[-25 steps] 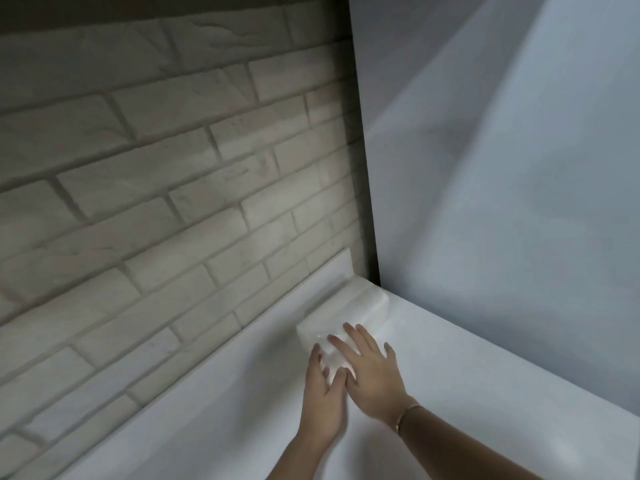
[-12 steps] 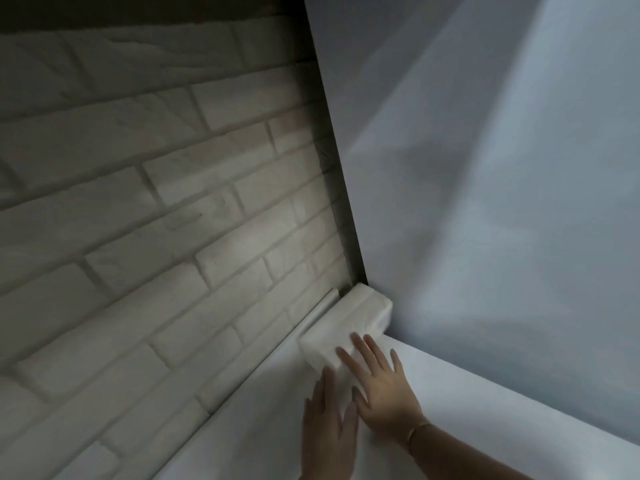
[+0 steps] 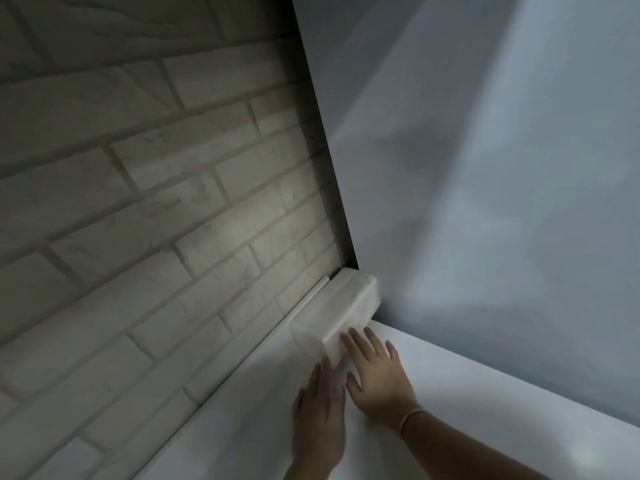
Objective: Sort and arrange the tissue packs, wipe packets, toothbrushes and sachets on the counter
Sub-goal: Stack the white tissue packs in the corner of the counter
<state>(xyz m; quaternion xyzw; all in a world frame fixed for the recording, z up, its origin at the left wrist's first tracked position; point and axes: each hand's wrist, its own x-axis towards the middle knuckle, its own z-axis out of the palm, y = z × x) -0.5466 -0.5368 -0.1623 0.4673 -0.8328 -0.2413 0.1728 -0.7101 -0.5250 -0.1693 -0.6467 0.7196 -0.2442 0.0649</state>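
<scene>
Head view: one tissue pack set in far corner of worktop, approx 12 o'clock from hands, long side along brick wall, far end at grey side panel. Looks placed. No wipes, toothbrushes, sachets in frame, so rest of sort can't be judged. Pack: white, soft-edged block, plain, lying flat. Left hand & right hand flat, fingers spread, gripping nothing; tips touch pack's near end.
</scene>
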